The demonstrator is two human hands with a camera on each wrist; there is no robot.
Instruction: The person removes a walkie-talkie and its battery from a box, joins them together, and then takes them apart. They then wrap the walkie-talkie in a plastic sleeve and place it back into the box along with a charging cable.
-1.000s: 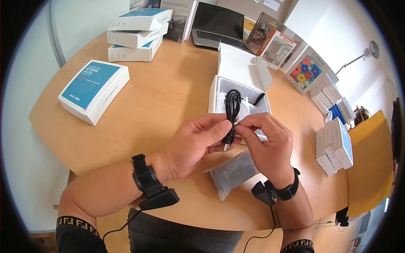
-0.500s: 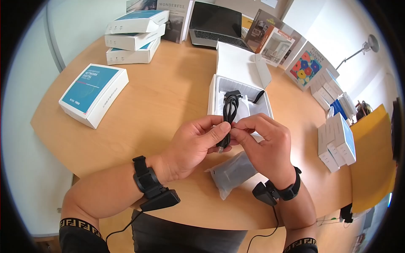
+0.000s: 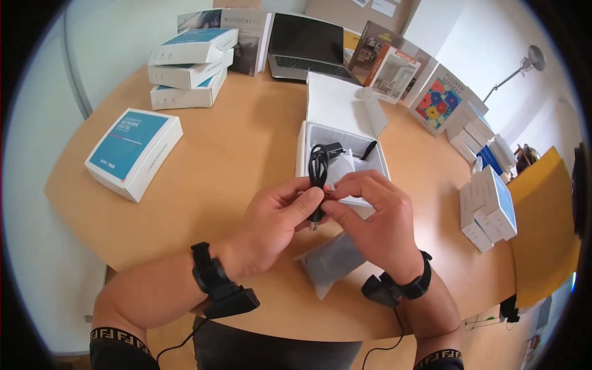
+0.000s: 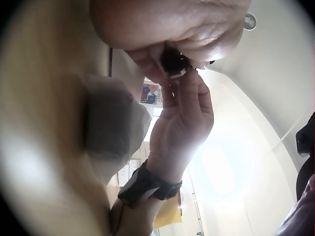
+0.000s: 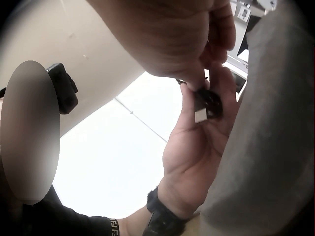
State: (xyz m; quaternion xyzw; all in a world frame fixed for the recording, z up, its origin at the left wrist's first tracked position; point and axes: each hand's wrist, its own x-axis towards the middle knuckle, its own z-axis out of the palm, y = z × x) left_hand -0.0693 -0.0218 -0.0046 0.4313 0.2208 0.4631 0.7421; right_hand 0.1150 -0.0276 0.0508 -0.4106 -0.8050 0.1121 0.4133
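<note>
A coiled black USB cable (image 3: 318, 165) stands upright in my left hand (image 3: 269, 221), gripped between thumb and fingers. Its metal plug (image 5: 201, 116) points down below the fingers. From the other side my right hand (image 3: 387, 223) pinches with thumb and forefinger at the middle of the coil, where a thin dark tie end (image 5: 181, 81) sticks out. Behind the hands is an open white box (image 3: 302, 154), its lid raised, with a black connector and white wrapped contents inside. A grey item in a frosted plastic bag (image 3: 330, 265) lies on the table under the right hand.
A closed blue-and-white box (image 3: 132, 154) lies at the left, with a stack of similar boxes (image 3: 191, 68) behind it. At the back are a laptop (image 3: 308, 46) and upright books (image 3: 394, 71). More boxes (image 3: 487, 209) stand at the right edge.
Both hands and the cable have shifted slightly left and down in the head view, as has the open box. The cable's plug has tilted a little. The pinch at the coil continues.
</note>
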